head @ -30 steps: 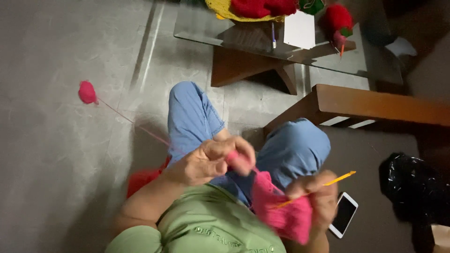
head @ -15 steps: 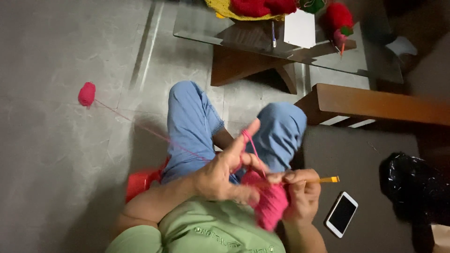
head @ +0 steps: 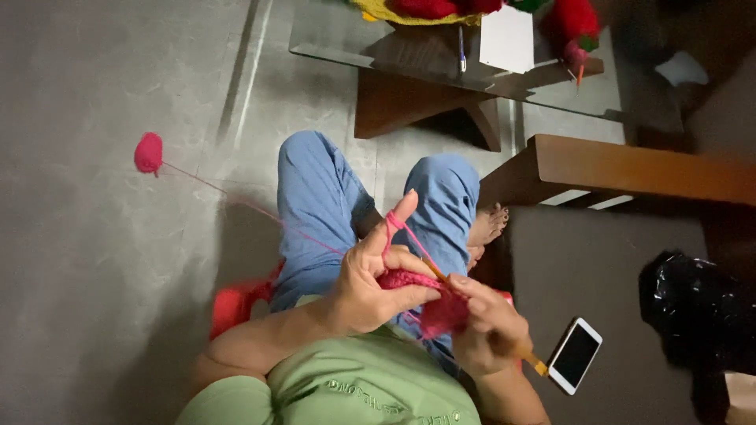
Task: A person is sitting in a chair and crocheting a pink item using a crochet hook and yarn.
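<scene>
Grey floor; needle mostly behind knitting.

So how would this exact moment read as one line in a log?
left hand: yarn over forefinger, gripping pink knitting | right hand: holding orange needle | yarn ball: on floor | phone: beside right hand

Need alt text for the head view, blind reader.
Seen from above, a seated person's left hand and right hand work pink knitting on an orange needle. Yarn trails to a pink yarn ball on the floor; a phone lies beside them.
</scene>
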